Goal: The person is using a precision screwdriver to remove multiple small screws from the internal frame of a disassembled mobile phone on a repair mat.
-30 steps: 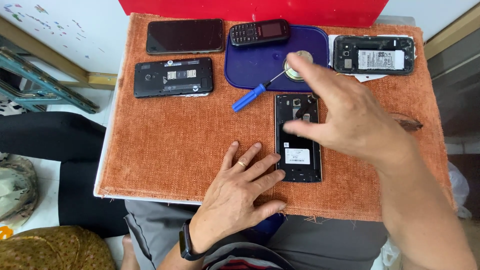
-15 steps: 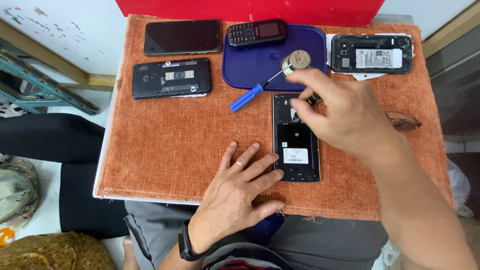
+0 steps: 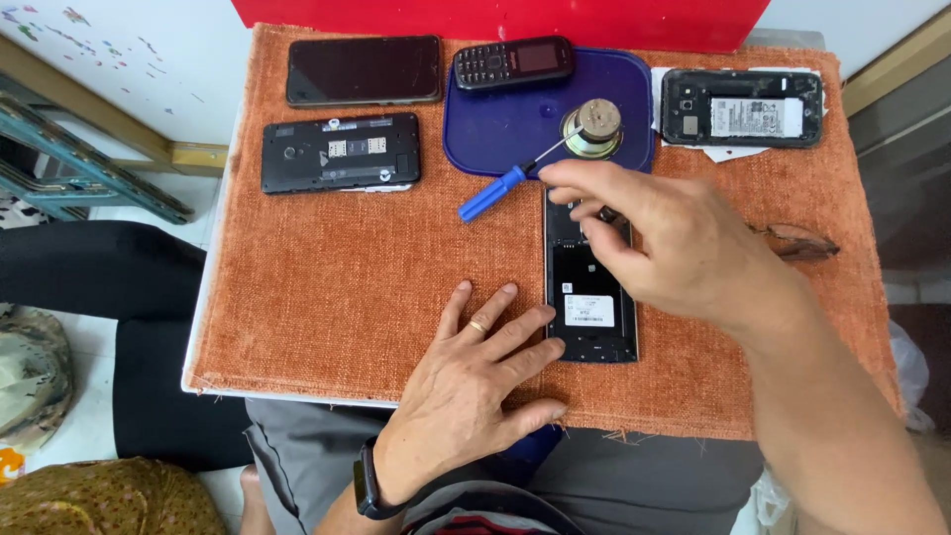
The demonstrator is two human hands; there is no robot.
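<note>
A black phone with its back cover off (image 3: 591, 297) lies upright in the middle of the orange cloth (image 3: 337, 277). My left hand (image 3: 475, 386) rests flat on the cloth, fingers spread, fingertips touching the phone's lower left edge. My right hand (image 3: 684, 248) hovers over the phone's upper part with thumb and fingers curled together; whether a small part sits between them is hidden. A blue-handled screwdriver (image 3: 492, 193) lies just left of the phone's top, its tip on the blue tray (image 3: 505, 119).
On the tray stand a round metal magnet-like disc (image 3: 597, 124) and a small keypad phone (image 3: 513, 61). A black smartphone (image 3: 364, 69) and an opened phone (image 3: 340, 152) lie at the back left, another opened phone (image 3: 741, 107) at the back right. A red box (image 3: 495, 12) borders the far edge.
My right hand has drawn back from the metal disc on the tray to the top of the open phone, its fingers closing together. My left hand has stayed put.
</note>
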